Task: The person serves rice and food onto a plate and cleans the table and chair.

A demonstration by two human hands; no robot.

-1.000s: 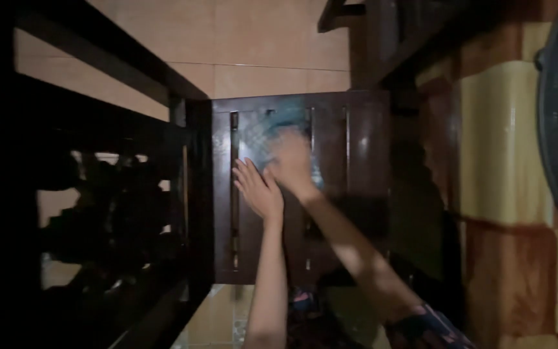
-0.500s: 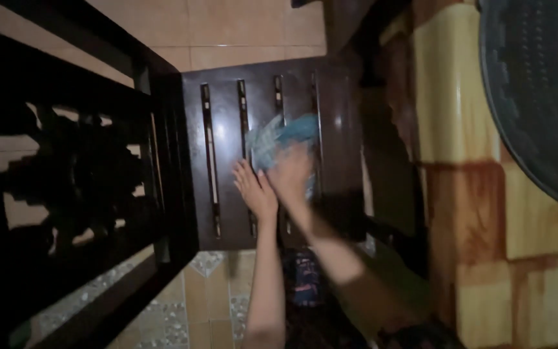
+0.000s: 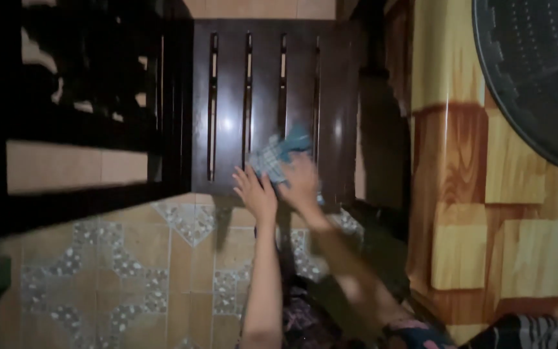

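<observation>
From where I watched, the left hand (image 3: 256, 192) lay flat, fingers spread, at the dark slatted seat's (image 3: 230, 103) near edge; the blue cloth (image 3: 278, 154) had slid nearer that edge, bunched lengthwise along the slats, the right hand (image 3: 301, 184) pressing it, fingers closed over it

The dark brown slatted wooden seat (image 3: 266, 97) carries a crumpled blue-and-white checked cloth (image 3: 278, 154) near its front edge, above the patterned tiled floor (image 3: 117, 278).
</observation>
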